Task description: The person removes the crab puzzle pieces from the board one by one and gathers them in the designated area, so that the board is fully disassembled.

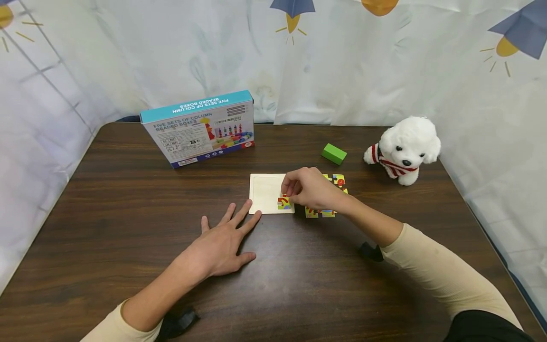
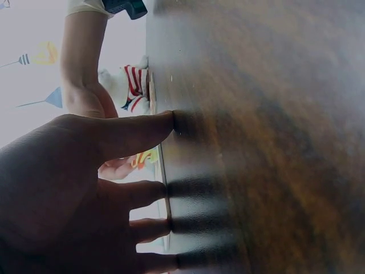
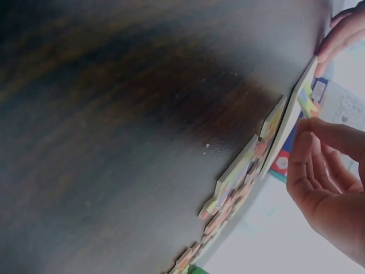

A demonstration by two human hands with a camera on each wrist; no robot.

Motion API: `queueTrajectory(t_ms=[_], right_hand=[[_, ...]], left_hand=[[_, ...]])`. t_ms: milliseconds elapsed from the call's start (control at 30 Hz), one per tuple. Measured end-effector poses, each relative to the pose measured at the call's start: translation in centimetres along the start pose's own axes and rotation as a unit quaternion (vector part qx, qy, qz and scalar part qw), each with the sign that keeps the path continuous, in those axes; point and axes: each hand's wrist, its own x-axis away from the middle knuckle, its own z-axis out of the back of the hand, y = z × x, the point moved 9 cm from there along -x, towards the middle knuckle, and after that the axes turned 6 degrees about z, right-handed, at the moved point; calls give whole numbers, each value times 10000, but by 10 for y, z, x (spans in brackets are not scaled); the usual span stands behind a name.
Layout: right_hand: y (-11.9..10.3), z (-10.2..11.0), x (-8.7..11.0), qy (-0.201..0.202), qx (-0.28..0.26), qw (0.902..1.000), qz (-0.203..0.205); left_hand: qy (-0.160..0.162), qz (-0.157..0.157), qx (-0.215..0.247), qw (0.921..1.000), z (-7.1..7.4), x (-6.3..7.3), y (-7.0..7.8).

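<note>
A colourful jigsaw piece [image 1: 284,204] in yellow, red and blue is pinched between the thumb and fingers of my right hand [image 1: 315,190], at the right side of a pale puzzle tray [image 1: 264,190]. In the right wrist view this piece [image 3: 307,101] is tilted above the tray [image 3: 292,114]. Spread flat on the table, my left hand [image 1: 222,247] has fingertips touching the tray's lower left corner. Several more jigsaw pieces [image 1: 312,213] lie right of the tray, partly hidden under my right hand and forearm.
Behind the tray stands a beaded-column toy box [image 1: 201,133]. A green block [image 1: 334,154] lies beyond the loose pieces, and a white plush dog [image 1: 408,147] sits at the back right. Everything is on a dark wooden table [image 1: 307,285] with printed curtains [image 1: 205,52] around it.
</note>
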Motion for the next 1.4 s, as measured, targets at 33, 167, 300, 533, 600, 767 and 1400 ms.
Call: queueTrajectory(t_ms=[33,167,300,533,600,767,1400], right_hand=[[0,0,0,7,-33,10000,12],[1,1,0,30,-140,9999,62],[2,4,1,55,-235,9997,53],[9,12,9,93,-485,9988,-25],[13,15,13,118,-510,9986,-29],[25,23,25,156,-657,9976,-155],[77,49,82,359,-916,9901,-999]], left_hand=[[5,-3,-2,10000,0,0,0],[20,-8,-20,10000,0,-1,0],[23,-21,-12,10000,0,-1,0],[4,-16,4,10000,0,0,0],[-5,-8,12,10000,0,0,0],[20,-17,24,10000,1,1,1],[35,-55,-11,10000,1,0,1]])
